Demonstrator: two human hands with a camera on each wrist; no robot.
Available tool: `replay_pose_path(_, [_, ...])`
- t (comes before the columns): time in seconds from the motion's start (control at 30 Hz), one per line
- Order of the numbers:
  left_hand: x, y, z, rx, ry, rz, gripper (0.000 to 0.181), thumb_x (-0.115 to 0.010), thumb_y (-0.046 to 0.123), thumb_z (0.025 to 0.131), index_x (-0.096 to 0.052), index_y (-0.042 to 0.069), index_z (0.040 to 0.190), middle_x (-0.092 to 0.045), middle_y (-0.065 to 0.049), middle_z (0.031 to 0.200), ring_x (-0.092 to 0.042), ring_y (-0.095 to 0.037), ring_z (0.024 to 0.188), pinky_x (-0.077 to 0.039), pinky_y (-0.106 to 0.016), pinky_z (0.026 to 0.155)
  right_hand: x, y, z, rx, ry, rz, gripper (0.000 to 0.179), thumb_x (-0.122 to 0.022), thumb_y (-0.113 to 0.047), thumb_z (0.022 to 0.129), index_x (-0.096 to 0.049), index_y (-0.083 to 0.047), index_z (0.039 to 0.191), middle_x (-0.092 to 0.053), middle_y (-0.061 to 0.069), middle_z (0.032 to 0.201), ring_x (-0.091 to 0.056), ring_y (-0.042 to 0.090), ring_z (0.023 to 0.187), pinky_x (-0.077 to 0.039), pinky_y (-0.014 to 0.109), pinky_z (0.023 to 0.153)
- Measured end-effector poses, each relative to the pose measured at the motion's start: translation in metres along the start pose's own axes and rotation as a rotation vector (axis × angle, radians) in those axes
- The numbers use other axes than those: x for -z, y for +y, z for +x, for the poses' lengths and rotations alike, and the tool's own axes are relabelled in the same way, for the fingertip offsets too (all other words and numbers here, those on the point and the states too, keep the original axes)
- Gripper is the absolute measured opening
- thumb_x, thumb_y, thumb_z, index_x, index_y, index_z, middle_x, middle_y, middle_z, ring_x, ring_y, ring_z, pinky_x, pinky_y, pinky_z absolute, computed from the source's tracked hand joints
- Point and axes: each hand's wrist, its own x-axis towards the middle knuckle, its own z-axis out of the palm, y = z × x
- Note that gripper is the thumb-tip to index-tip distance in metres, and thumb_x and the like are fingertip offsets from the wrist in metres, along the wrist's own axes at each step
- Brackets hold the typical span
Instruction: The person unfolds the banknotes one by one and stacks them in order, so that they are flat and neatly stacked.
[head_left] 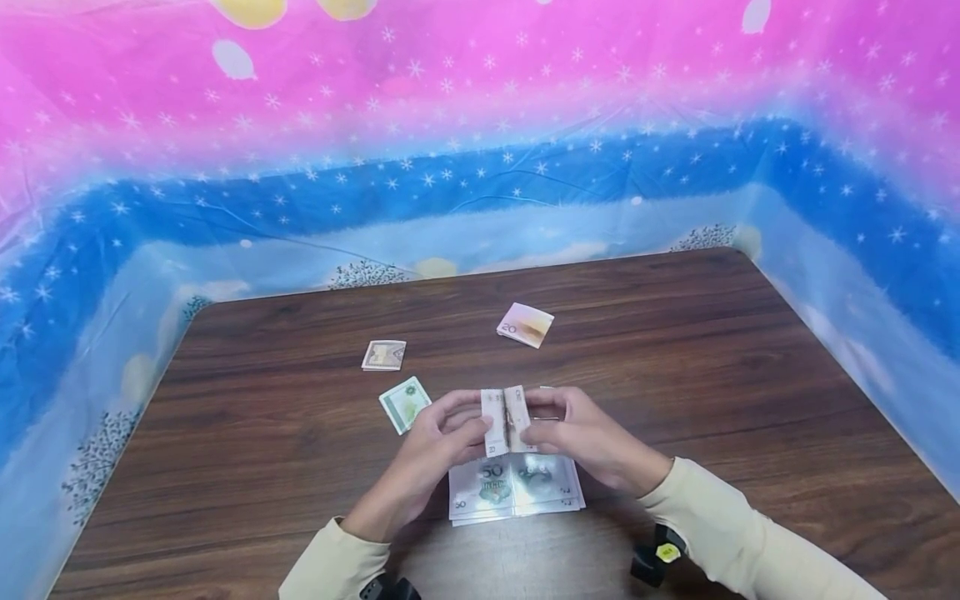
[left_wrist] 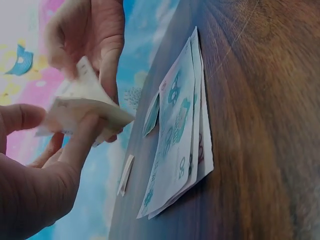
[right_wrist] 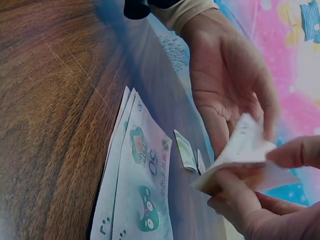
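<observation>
Head view: we're live over the table [head_left: 712, 375], brown w/ dark grain, and both hands are on one note [head_left: 516, 410], pale, creased down the mid. It's up off the wood b/w the hands, over the far part of the 50 pile [head_left: 502, 490].

L hand [head_left: 435, 442], at 9 o'c from the note, has its half pinched, thumb on our side, fingers behind. R hand [head_left: 588, 437], at 3 o'c, pinches the other half the same way. L wrist view, quick: we get the note bent at its crease, halves at an angle, a bit blurred. R wrist view gives us that same bend.

Down at 6 o'c, the 50 pile lies flat-ish on the wood, edges out of line, one green 50 on top. Round to 9 o'c, just past the L hand, we've a folded green note [head_left: 406, 404] on the wood, lying askew; whether fingers touch it in the head view, we can't tell, tho the R wrist view has it well below them. At 10 o'c, a small folded brown note [head_left: 384, 356]; at 12 o'c, well apart, a folded 20 [head_left: 527, 325].

Backdrop: cloth [head_left: 450, 108], pink over blue, w/ snowflakes.
</observation>
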Motion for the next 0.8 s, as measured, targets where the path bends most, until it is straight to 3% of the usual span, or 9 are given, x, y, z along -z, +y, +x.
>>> replay_pose_path(0.13, [0.001,0.001,-0.002,-0.004,0.066,0.051,0.042,-0.062,0.000,0.092,-0.053,-0.005,0.133,-0.067,-0.025,0.121,-0.069,-0.024,0.096,-0.060,-0.038,0.083,0.004,-0.001,-0.003,-0.013,0.058,-0.023,0.057,-0.059,0.004,0.083,-0.047,0.015,0.138,-0.066,0.024,0.118,-0.068,0.025,0.097,-0.057,0.034,0.086])
replay_pose_path(0.3, [0.007,0.000,-0.004,0.015,0.143,0.064,0.038,-0.066,-0.004,0.090,-0.060,-0.001,0.127,-0.071,-0.023,0.111,-0.072,-0.024,0.087,-0.061,-0.037,0.075,0.009,0.002,-0.005,-0.018,0.162,-0.033,0.039,-0.063,0.003,0.089,-0.056,0.013,0.125,-0.072,0.018,0.105,-0.070,0.021,0.090,-0.057,0.029,0.080])
replay_pose_path(0.5, [0.013,0.000,-0.006,0.023,0.183,0.095,0.036,-0.069,-0.005,0.088,-0.062,0.000,0.124,-0.073,-0.021,0.106,-0.073,-0.024,0.080,-0.061,-0.035,0.069,0.016,0.007,-0.004,-0.018,0.203,-0.018,0.039,-0.067,0.004,0.088,-0.056,0.014,0.124,-0.074,0.018,0.101,-0.072,0.020,0.085,-0.058,0.029,0.077])
replay_pose_path(0.63, [0.017,0.000,-0.007,0.011,0.167,0.179,0.036,-0.071,-0.005,0.087,-0.062,-0.002,0.122,-0.074,-0.020,0.095,-0.072,-0.024,0.074,-0.062,-0.039,0.065,0.021,0.008,-0.004,-0.014,0.233,-0.099,0.037,-0.073,0.003,0.085,-0.060,0.012,0.119,-0.074,0.017,0.099,-0.072,0.019,0.082,-0.060,0.029,0.073])
replay_pose_path(0.8, [0.024,-0.001,-0.011,-0.038,0.057,0.456,0.037,-0.077,0.000,0.087,-0.061,-0.003,0.120,-0.069,-0.011,0.070,-0.067,-0.020,0.054,-0.060,-0.039,0.052,0.025,0.015,-0.006,0.089,0.214,-0.373,0.036,-0.084,0.000,0.077,-0.065,0.007,0.107,-0.071,0.009,0.085,-0.065,0.015,0.068,-0.055,0.024,0.059])
